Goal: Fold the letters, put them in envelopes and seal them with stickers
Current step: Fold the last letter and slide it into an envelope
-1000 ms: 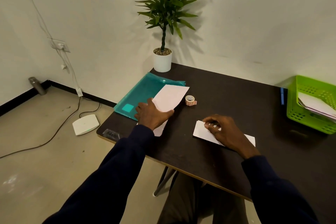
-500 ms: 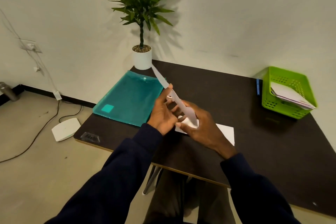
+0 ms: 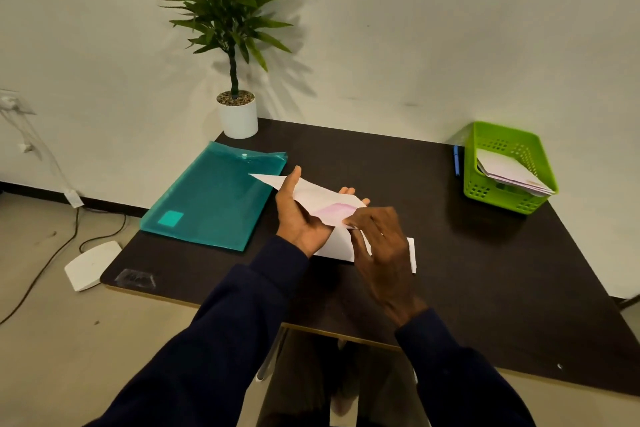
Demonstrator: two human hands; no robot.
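My left hand [image 3: 298, 222] holds a white envelope [image 3: 311, 193] above the middle of the dark table [image 3: 467, 270], thumb on top and fingers underneath. Pink lining shows at the envelope's right end. There the fingertips of my right hand [image 3: 384, 248] pinch the envelope's edge. A folded white letter [image 3: 337, 247] lies flat on the table just below both hands, and they cover part of it. No roll of stickers is in view.
A teal plastic folder [image 3: 214, 201] lies at the table's left. A potted plant [image 3: 238, 114] stands at the back left corner. A green basket [image 3: 503, 136] with several papers sits at the back right, with a blue pen [image 3: 456, 160] beside it.
My left hand has lifted the envelope off the folder and brought it to the middle. My right hand has left the folded letter and taken the envelope's end.
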